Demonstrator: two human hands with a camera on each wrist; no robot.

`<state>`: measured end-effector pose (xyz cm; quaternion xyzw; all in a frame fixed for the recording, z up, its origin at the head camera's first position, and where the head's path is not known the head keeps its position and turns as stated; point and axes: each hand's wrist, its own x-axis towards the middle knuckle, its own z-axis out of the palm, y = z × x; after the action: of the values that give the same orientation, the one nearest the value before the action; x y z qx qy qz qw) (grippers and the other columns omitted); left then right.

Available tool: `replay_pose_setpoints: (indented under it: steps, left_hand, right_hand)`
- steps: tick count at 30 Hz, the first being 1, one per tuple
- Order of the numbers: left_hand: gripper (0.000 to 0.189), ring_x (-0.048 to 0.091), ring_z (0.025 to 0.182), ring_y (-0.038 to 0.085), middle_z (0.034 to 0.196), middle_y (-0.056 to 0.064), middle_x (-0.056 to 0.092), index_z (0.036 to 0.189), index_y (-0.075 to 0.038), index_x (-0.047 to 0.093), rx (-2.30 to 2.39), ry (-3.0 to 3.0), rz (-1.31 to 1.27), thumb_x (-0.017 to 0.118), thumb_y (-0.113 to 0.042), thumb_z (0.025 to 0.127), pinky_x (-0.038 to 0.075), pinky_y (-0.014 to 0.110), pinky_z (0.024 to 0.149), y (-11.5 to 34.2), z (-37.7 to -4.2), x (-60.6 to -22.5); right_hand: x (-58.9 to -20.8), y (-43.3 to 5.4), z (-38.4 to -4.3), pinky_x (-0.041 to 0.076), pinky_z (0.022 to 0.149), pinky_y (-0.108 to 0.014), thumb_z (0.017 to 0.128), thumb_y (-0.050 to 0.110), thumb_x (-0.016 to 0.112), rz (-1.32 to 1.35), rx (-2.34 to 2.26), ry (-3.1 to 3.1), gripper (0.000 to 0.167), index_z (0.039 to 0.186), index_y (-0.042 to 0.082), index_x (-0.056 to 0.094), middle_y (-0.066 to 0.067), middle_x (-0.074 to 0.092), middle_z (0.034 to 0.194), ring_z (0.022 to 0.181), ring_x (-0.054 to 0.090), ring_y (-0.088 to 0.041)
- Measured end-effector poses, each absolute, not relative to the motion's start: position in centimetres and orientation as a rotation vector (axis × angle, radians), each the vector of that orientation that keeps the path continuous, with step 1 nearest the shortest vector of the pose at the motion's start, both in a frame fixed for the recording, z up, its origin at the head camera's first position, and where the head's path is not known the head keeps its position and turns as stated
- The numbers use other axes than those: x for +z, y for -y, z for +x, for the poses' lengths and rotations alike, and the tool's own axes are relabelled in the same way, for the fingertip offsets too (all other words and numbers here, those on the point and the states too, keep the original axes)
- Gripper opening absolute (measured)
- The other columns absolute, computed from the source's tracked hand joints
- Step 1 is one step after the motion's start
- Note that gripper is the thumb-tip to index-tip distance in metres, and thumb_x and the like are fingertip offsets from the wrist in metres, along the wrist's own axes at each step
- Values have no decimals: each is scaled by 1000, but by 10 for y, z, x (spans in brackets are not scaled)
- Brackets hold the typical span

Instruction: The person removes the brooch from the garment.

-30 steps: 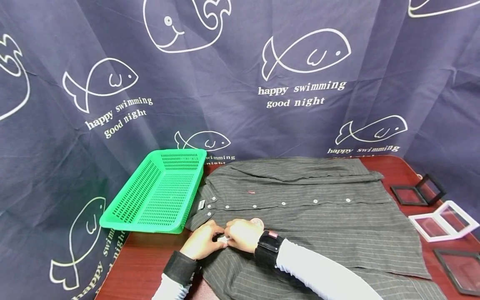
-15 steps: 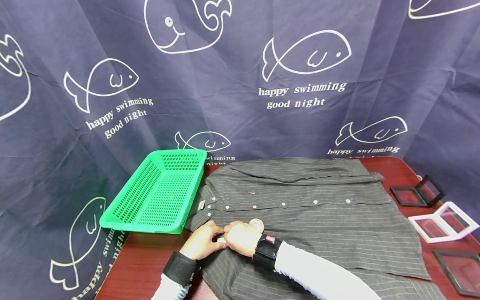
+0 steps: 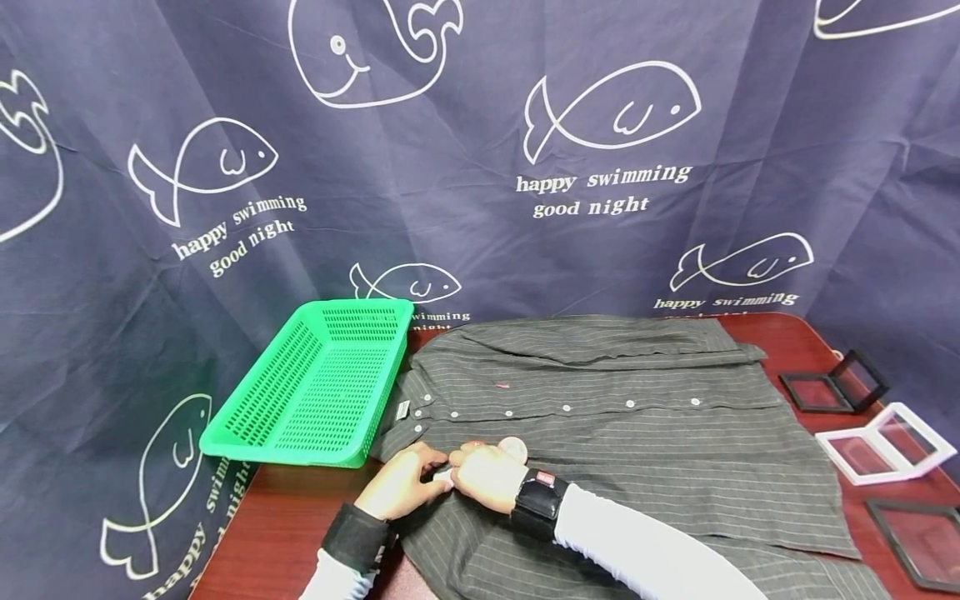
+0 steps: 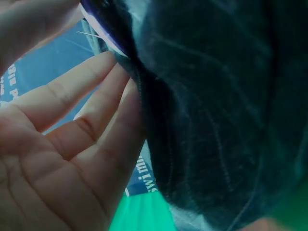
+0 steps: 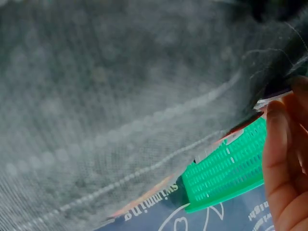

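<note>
A dark grey pinstriped button-up shirt (image 3: 645, 475) lies spread on the table. At its near collar side, both hands meet over a small white-edged badge (image 3: 444, 478). My left hand (image 3: 401, 482) pinches the badge from the left; in the left wrist view the badge's purple-and-white rim (image 4: 107, 32) lies against the cloth, a thin wire-like line beside it. My right hand (image 3: 487, 475) pinches the same spot from the right, its fingertips at the fabric fold. Most of the badge is hidden by fingers. A second, pale round badge (image 3: 514, 450) rests on the shirt just behind the right hand.
A green plastic basket (image 3: 330, 400) stands at the back left. Along the right edge lie an opened black frame (image 3: 821, 392), an opened white frame (image 3: 873, 450) and another black frame (image 3: 892, 542). A fish-printed curtain (image 3: 480, 167) hangs behind the red-brown table (image 3: 277, 517).
Both hands stay at the same spot on the shirt, with only slight shifts of fingers and wrists. The shirt, basket and frames have not moved.
</note>
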<state>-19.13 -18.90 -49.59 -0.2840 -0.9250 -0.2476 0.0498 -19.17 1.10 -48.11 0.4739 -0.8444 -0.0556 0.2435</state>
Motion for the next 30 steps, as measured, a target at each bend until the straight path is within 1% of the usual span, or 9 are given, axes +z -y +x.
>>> replay_pose_setpoints:
  steps: [3, 5, 7, 10, 12, 15, 19, 25, 30]
  left_hand:
    - [28, 60, 80, 12, 91, 0, 67, 103, -9, 72, -788, 2811, -829, 78, -25, 81, 49, 26, 72, 188, -191, -491]
    - [29, 61, 82, 14, 93, 1, 68, 103, -9, 71, -806, 2811, -797, 78, -27, 81, 50, 27, 73, 188, -189, -486]
    - [30, 62, 84, 15, 95, 0, 68, 104, -10, 71, -810, 2809, -762, 78, -28, 81, 50, 28, 75, 187, -188, -482]
    - [30, 62, 85, 14, 95, -3, 67, 103, -11, 71, -816, 2798, -725, 79, -28, 80, 51, 28, 76, 185, -186, -479]
    - [30, 62, 84, 12, 94, -4, 67, 101, -11, 71, -805, 2778, -717, 82, -27, 78, 51, 27, 75, 185, -186, -479]
    - [31, 61, 81, 10, 91, -4, 66, 98, -11, 70, -800, 2758, -721, 84, -23, 74, 52, 26, 74, 185, -185, -481]
    - [27, 61, 78, 8, 87, -4, 64, 92, -11, 68, -807, 2765, -718, 85, -16, 71, 52, 24, 72, 187, -186, -484]
    - [22, 60, 74, 6, 81, -5, 61, 83, -13, 66, -798, 2752, -717, 82, -5, 70, 51, 23, 68, 189, -187, -487]
    - [22, 58, 69, 3, 77, -6, 60, 78, -15, 64, -790, 2697, -740, 79, -1, 70, 50, 19, 64, 188, -189, -489]
  right_hand:
    - [-483, -11, -194, 42, 62, -18, 80, 25, 71, 1287, -116, 2293, 10, 72, 23, 64, 11, 58, 74, 69, 55, -6]
    - [-483, -11, -194, 42, 61, -18, 82, 26, 70, 1259, -99, 2335, 11, 73, 23, 64, 11, 57, 74, 69, 55, -6]
    - [-482, -10, -193, 40, 51, -23, 83, 27, 69, 1193, -71, 2432, 12, 72, 24, 64, 11, 57, 73, 69, 55, -6]
    - [-481, -10, -192, 36, 46, -24, 85, 30, 68, 1116, -41, 2525, 14, 72, 25, 64, 11, 57, 73, 69, 56, -6]
    - [-481, -11, -193, 36, 44, -24, 85, 32, 68, 1093, -1, 2544, 15, 72, 25, 64, 11, 57, 73, 69, 57, -6]
    - [-480, -13, -195, 43, 52, -21, 86, 31, 69, 1143, 73, 2486, 15, 73, 23, 65, 10, 58, 72, 69, 58, -8]
    - [-480, -14, -198, 45, 61, -22, 84, 24, 70, 1208, 189, 2443, 12, 73, 20, 66, 8, 59, 71, 66, 59, -10]
    - [-477, -15, -201, 43, 60, -23, 82, 18, 71, 1239, 305, 2440, 13, 71, 18, 64, 6, 57, 68, 62, 55, -11]
    - [-475, -15, -201, 43, 59, -23, 83, 19, 70, 1226, 323, 2480, 13, 71, 18, 64, 7, 58, 69, 63, 55, -10]
